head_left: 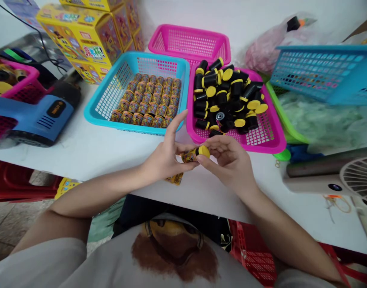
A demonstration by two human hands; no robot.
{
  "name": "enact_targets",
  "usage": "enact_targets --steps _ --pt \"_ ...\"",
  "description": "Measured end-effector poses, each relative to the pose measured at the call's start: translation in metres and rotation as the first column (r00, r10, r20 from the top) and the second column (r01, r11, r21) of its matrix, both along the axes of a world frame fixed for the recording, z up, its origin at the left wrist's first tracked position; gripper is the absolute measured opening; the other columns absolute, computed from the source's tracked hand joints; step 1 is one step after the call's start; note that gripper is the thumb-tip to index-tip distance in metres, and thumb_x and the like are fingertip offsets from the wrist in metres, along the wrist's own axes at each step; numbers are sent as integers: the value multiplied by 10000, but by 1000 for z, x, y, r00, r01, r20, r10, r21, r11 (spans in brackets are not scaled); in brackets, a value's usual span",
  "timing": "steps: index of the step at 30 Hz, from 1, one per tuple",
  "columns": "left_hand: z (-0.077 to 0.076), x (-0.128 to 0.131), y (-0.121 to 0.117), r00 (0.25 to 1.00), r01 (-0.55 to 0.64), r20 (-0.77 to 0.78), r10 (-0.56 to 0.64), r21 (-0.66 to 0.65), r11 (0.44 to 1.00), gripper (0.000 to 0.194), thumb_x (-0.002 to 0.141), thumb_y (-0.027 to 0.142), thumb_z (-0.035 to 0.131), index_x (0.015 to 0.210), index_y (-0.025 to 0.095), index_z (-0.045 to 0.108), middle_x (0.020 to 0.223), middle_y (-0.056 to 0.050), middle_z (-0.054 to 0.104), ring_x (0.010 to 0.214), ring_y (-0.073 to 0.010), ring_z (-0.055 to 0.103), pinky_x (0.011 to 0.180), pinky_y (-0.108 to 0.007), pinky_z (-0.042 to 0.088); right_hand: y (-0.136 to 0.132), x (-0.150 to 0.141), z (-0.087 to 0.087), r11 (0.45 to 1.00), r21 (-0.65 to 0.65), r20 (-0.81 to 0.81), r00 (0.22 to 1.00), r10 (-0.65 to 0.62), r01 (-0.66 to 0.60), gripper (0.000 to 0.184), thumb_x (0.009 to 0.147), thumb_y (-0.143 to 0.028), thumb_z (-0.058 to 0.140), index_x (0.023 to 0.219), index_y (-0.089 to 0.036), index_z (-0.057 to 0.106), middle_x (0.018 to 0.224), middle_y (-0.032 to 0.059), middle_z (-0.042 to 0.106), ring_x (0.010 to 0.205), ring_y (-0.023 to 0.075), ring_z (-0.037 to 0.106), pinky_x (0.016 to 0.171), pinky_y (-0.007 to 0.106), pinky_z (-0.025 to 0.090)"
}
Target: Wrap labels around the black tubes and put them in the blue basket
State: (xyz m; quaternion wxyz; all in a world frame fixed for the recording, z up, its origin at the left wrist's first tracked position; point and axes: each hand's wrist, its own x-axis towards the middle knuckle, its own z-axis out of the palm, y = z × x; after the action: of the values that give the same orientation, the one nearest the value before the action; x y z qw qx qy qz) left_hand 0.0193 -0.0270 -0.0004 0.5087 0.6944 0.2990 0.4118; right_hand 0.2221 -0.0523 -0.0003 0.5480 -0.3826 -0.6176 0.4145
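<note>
Between my two hands, over the table's front part, is a small canister (189,156) with a printed yellow wrap and a yellow lid. My left hand (161,160) pinches its wrapped end with the thumb and fingers, while the index finger points up. At the lidded end, my right hand (231,162) grips with thumb and fingertips. A short black band shows between wrap and lid. Flat printed sleeves (175,179) lie on the table below my left hand, partly covered by it.
Wrapped canisters stand in rows in a blue basket (107,98). Black canisters with yellow lids lie heaped in a pink basket (263,138). Another pink basket (189,30) stands behind. A blue heat gun (48,116) and yellow boxes (81,36) are left; a fan (357,174) is right.
</note>
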Motion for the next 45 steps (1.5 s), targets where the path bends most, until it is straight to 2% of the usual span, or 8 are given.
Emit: enact_targets --steps 6,12,18,21,24,33,40,45 --pt "2 -2 -3 998 -43 -37 45 41 998 1071 855 270 831 1653 339 120 1350 -118 705 1067 -271 798 871 -332 673 -1 5 5 992 -116 -26 998 53 -56 309 834 -307 858 1096 -250 704 1027 9 774 956 120 751 882 268 661" --pt "0 -2 -6 991 -108 -65 114 97 989 987 887 320 823 1641 317 186 1309 -112 722 1084 -272 793 846 -315 671 -6 -5 9 980 106 89 980 -177 167 97 850 -241 836 922 -297 803 965 11 788 897 160 762 810 325 680" --pt "-1 -3 -7 994 -99 -39 103 101 990 922 898 339 810 1611 302 225 1214 -91 755 1060 -245 792 857 -327 665 -4 -1 8 980 165 188 971 -146 115 28 921 -291 773 936 -280 794 1018 23 782 939 166 761 816 325 672" --pt "1 1 -1 988 -147 55 145 29 989 1008 815 332 882 1570 315 214 1243 -89 734 1004 -224 797 843 -311 649 -5 -3 1 899 428 378 886 -269 90 402 878 -372 825 1261 -301 728 1267 86 707 1132 235 712 965 422 642" --pt "4 7 5 982 -65 167 89 -143 988 1055 761 326 905 1509 315 161 1111 -51 753 847 -182 787 734 -275 621 -7 -8 -4 805 594 525 756 -390 3 787 899 -380 790 1596 -307 431 1365 133 620 1265 292 636 1057 496 591" --pt "-3 20 -1 917 385 244 -315 -337 859 537 829 207 699 1108 279 246 729 140 565 576 -77 632 556 -181 462 -18 -17 -4 697 715 488 748 -451 -46 699 899 -224 691 1545 -264 426 1252 127 664 1166 291 664 956 470 618" --pt "-16 19 -6 999 -40 36 40 -8 999 577 768 185 694 1144 262 263 836 91 458 603 -67 490 573 -222 412 -12 -25 -14 511 851 470 613 -636 -123 388 970 -207 593 1357 -194 604 1094 120 670 1099 264 640 1035 511 599" --pt "-16 17 -6 997 44 64 -41 -41 998 586 766 248 693 1137 276 240 763 101 412 594 -103 477 540 -254 389 -11 -18 -13 522 832 503 653 -566 -188 336 985 -210 592 1317 -233 637 1191 105 690 1238 271 627 1071 537 605"
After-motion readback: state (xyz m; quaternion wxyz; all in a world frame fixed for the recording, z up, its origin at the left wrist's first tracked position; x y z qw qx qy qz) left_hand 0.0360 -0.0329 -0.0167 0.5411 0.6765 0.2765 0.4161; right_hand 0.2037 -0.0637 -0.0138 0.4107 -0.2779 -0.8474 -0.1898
